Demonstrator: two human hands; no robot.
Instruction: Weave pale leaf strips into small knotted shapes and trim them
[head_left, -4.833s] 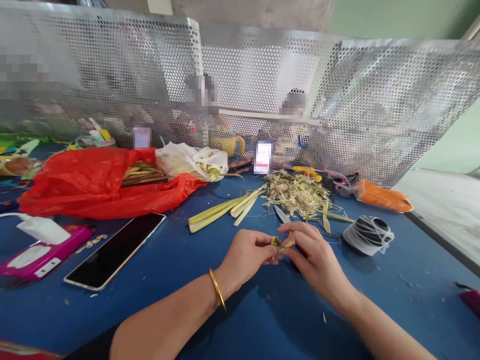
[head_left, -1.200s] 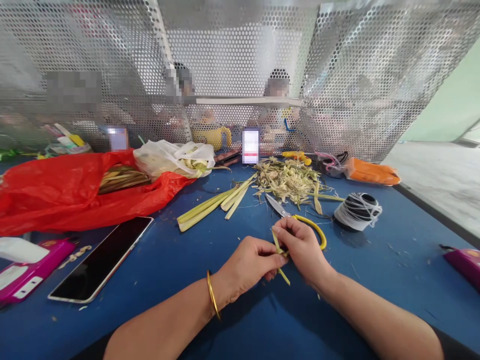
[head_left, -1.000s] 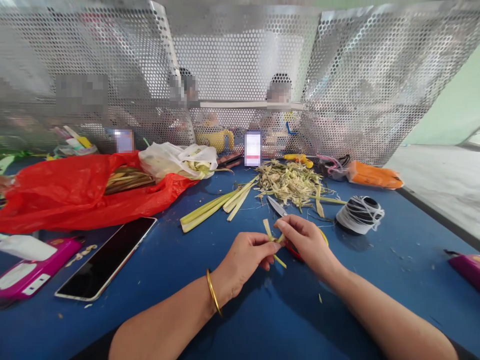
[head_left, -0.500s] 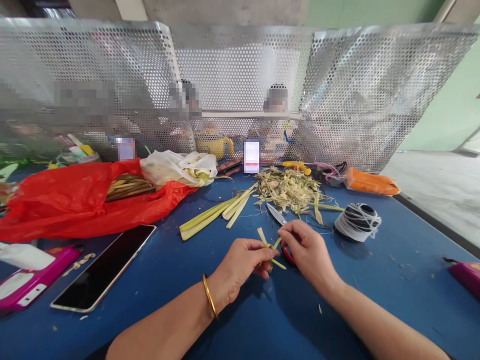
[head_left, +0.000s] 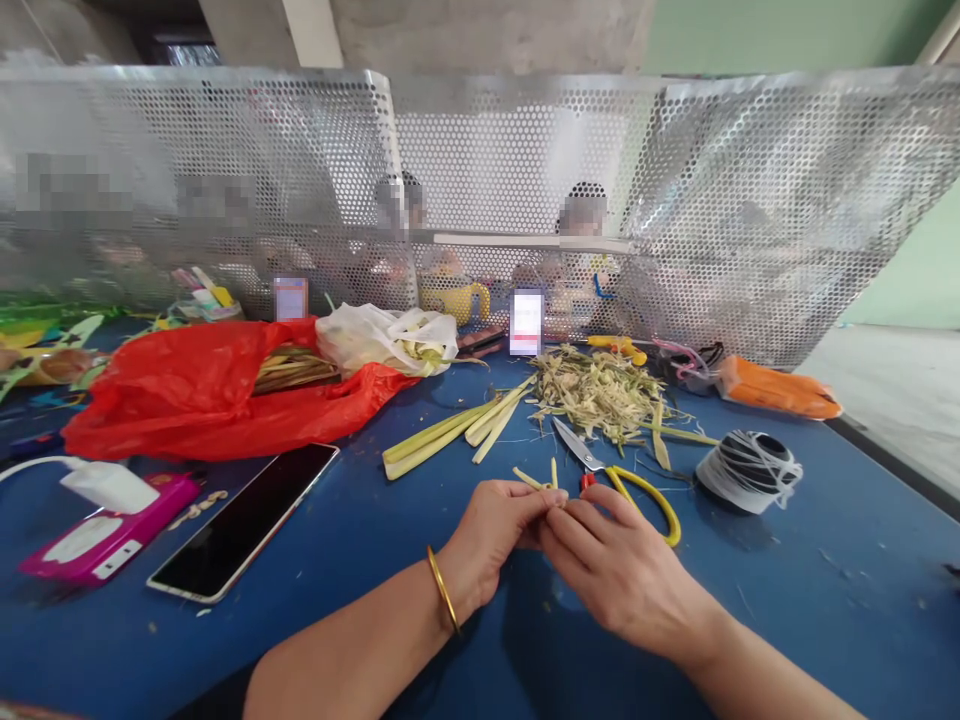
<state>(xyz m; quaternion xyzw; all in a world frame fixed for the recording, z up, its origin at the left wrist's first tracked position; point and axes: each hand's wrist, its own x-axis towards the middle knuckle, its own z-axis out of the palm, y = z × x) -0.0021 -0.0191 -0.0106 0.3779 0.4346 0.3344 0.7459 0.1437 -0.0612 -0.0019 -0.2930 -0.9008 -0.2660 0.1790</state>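
Note:
My left hand (head_left: 501,515), with a gold bangle on its wrist, pinches pale green leaf strips (head_left: 534,480) whose ends poke up above the fingers. Pressed against its fingertips is my right hand (head_left: 611,560), its fingers closed on the same strips; the crossing point is mostly hidden. Just beyond the right hand lie scissors (head_left: 651,495) with yellow and red handles, blades pointing away to the left. Farther off are longer leaf strips (head_left: 435,440) and a heap of shredded leaf pieces (head_left: 600,392). A spool of white thread (head_left: 750,472) stands to the right.
On the left are a red plastic bag (head_left: 172,395), a white bag (head_left: 382,335), a dark-screened phone (head_left: 247,525) and a magenta power strip (head_left: 112,530) with a white plug. A perforated metal screen (head_left: 510,140) runs along the back; people sit behind it. An orange packet (head_left: 780,388) lies right.
My right hand has turned and moved in against the left fingertips, uncovering the scissors' yellow handle. The strip ends now point up differently. The view has shifted, moving the scene rightward.

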